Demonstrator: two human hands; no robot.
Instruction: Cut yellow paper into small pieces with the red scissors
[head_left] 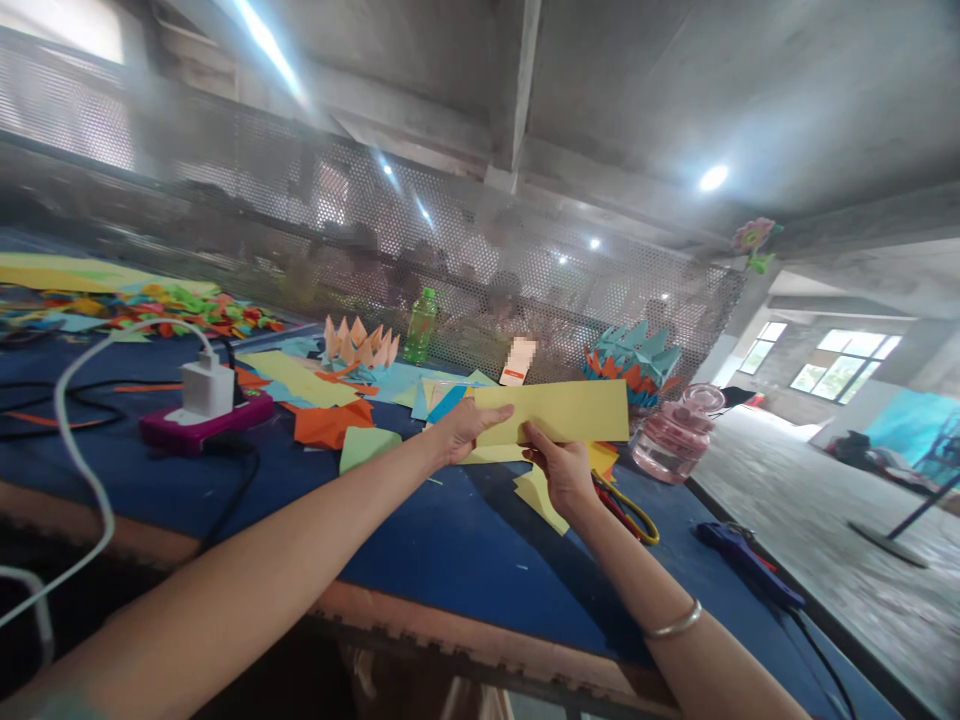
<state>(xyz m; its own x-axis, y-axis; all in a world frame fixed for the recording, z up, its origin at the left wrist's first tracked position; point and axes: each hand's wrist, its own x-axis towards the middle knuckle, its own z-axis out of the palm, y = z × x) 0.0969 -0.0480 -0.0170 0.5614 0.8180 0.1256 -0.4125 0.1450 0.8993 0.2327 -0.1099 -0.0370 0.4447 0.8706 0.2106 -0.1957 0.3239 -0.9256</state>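
Observation:
A long yellow paper strip (577, 408) is held up above the blue table by both hands. My left hand (459, 432) grips its left end, thumb stretched along the face. My right hand (561, 468) pinches the lower edge near the middle, thumb in front; the fingers behind the paper are hidden. Under the hands lie more yellow paper pieces (541, 500). Scissors with yellow and red handles (628, 508) rest beside my right wrist. A light green paper sheet (369, 447) and crumpled orange paper (330, 424) lie left of my left hand.
Folded-paper lotuses, one peach (361, 348) and one blue and orange (634, 362), stand at the back with a green bottle (421, 327). A pink jar (675, 437) is near the right edge, a blue corded tool (750, 565) before it. A purple power strip (206, 422) with cables sits left.

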